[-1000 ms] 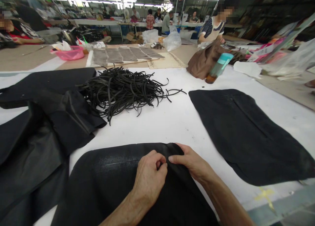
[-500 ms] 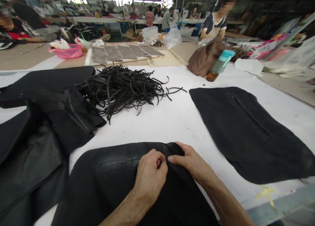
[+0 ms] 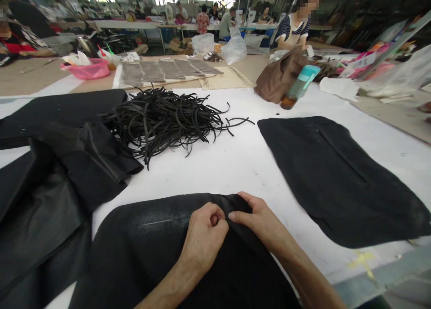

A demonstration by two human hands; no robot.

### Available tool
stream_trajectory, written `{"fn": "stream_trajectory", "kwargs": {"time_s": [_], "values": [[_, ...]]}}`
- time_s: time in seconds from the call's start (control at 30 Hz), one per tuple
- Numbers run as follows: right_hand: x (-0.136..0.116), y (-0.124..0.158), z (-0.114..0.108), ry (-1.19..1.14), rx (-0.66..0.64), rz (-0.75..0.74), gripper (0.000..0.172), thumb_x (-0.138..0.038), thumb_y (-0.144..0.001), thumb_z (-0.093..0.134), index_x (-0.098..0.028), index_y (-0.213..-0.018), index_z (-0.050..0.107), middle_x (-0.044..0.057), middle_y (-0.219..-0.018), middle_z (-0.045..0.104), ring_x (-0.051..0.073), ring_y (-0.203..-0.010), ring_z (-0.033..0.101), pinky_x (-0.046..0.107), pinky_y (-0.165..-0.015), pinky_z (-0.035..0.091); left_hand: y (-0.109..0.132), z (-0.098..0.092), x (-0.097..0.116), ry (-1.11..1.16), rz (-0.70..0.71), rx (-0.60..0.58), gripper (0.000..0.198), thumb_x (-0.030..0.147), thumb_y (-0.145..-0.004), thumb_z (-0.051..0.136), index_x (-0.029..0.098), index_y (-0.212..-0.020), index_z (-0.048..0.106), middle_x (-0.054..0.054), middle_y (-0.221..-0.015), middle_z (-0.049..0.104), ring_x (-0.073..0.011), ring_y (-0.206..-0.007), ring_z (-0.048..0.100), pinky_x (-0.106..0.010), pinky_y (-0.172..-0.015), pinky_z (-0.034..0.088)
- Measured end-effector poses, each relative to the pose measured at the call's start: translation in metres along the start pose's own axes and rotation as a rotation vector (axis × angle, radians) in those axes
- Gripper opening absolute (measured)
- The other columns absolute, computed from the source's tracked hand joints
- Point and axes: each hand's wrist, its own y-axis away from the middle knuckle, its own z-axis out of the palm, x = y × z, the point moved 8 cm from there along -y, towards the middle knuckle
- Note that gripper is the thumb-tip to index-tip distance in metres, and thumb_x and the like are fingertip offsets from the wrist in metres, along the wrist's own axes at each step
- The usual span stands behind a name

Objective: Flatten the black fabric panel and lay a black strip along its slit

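A black fabric panel (image 3: 141, 246) lies on the white table (image 3: 242, 165) right in front of me. My left hand (image 3: 204, 241) is curled into a pinch on a fold of that panel near its far edge. My right hand (image 3: 257, 219) touches the left one, with its fingers pinching the same fold from the right. A thin pale line runs across the panel just left of my hands.
A heap of black strips (image 3: 168, 118) lies in the middle of the table. Another black panel (image 3: 336, 174) lies at the right, a pile of black fabric (image 3: 50, 174) at the left. A brown bag (image 3: 279, 78), a teal bottle (image 3: 299, 87), a pink basin (image 3: 89, 69) and seated people are farther back.
Both hands keep their pinch on the fold. The view has tipped slightly, so everything sits a little higher in the picture.
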Motion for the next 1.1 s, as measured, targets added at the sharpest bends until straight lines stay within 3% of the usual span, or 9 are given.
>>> {"fn": "stream_trajectory", "kwargs": {"time_s": [0.3,0.37,0.5,0.63,0.73,0.83,0.97,1.03,1.1], "values": [[0.006,-0.002,0.001,-0.056,0.001,0.003,0.019,-0.02,-0.066,0.062,-0.019,-0.084,0.06,-0.003,-0.074,0.063,0.016,-0.069,0.055,0.027,-0.063,0.043,-0.004,0.016,-0.024,0.415,-0.199,-0.181,0.007,0.025,-0.065,0.046,0.019,-0.062,0.046,0.009,-0.045,0.026,-0.0061,-0.039,0.021,-0.022,-0.039,0.016],[0.005,-0.003,0.002,-0.075,0.003,-0.005,0.019,-0.02,-0.065,0.062,-0.018,-0.084,0.06,-0.002,-0.073,0.063,0.016,-0.068,0.055,0.027,-0.062,0.043,-0.005,0.013,-0.025,0.378,-0.176,-0.16,0.007,0.024,-0.066,0.046,0.018,-0.063,0.048,0.008,-0.047,0.029,-0.0064,-0.04,0.024,-0.021,-0.039,0.019],[0.003,-0.003,0.002,-0.117,0.013,0.002,0.019,-0.02,-0.065,0.062,-0.018,-0.083,0.061,-0.003,-0.07,0.063,0.016,-0.065,0.054,0.027,-0.06,0.043,-0.007,-0.007,-0.014,0.115,-0.043,0.011,0.009,0.019,-0.068,0.046,0.016,-0.061,0.05,0.005,-0.054,0.039,-0.0087,-0.051,0.035,-0.021,-0.048,0.028],[0.005,-0.006,0.002,-0.121,0.003,0.019,0.018,-0.019,-0.065,0.063,-0.019,-0.083,0.061,-0.003,-0.07,0.063,0.015,-0.065,0.055,0.027,-0.062,0.044,-0.003,-0.021,-0.013,0.091,-0.026,0.004,0.011,0.026,-0.074,0.048,0.017,-0.068,0.052,0.005,-0.056,0.041,-0.0102,-0.054,0.039,-0.022,-0.05,0.03],[0.009,-0.011,0.002,-0.089,-0.015,0.028,0.019,-0.019,-0.065,0.061,-0.018,-0.084,0.061,-0.002,-0.071,0.064,0.017,-0.066,0.057,0.028,-0.063,0.045,0.004,-0.049,-0.021,0.04,-0.007,0.003,0.014,0.029,-0.077,0.047,0.018,-0.07,0.051,0.005,-0.057,0.042,-0.0104,-0.054,0.04,-0.023,-0.051,0.031],[0.012,-0.013,0.002,-0.033,-0.028,0.045,0.025,-0.024,-0.066,0.061,-0.018,-0.091,0.061,0.0,-0.074,0.066,0.021,-0.071,0.06,0.032,-0.067,0.047,0.013,-0.1,-0.042,-0.227,0.018,0.107,0.012,0.025,-0.077,0.044,0.019,-0.071,0.052,0.004,-0.06,0.047,-0.013,-0.058,0.044,-0.025,-0.057,0.035],[0.017,-0.014,-0.002,0.082,-0.04,0.083,0.039,-0.035,-0.067,0.063,-0.018,-0.102,0.061,0.003,-0.082,0.068,0.025,-0.08,0.062,0.035,-0.073,0.049,0.032,-0.173,-0.082,-0.591,0.016,0.312,0.015,0.017,-0.075,0.044,0.02,-0.084,0.057,-0.004,-0.096,0.058,-0.0207,-0.093,0.049,-0.032,-0.082,0.038],[0.022,-0.016,-0.006,0.11,-0.052,0.108,0.046,-0.042,-0.066,0.064,-0.019,-0.105,0.061,0.005,-0.088,0.069,0.028,-0.083,0.063,0.036,-0.075,0.051,0.04,-0.194,-0.109,-0.646,-0.073,0.326,0.023,0.015,-0.075,0.045,0.02,-0.093,0.057,-0.004,-0.107,0.056,-0.0215,-0.1,0.048,-0.032,-0.087,0.038],[0.025,-0.02,-0.013,0.148,-0.027,0.112,0.05,-0.047,-0.063,0.065,-0.019,-0.105,0.063,0.007,-0.093,0.069,0.031,-0.088,0.063,0.038,-0.076,0.051,0.045,-0.204,-0.128,-0.644,-0.146,0.318,0.029,0.016,-0.075,0.046,0.019,-0.102,0.056,-0.005,-0.111,0.054,-0.0213,-0.102,0.049,-0.032,-0.089,0.038]]}}
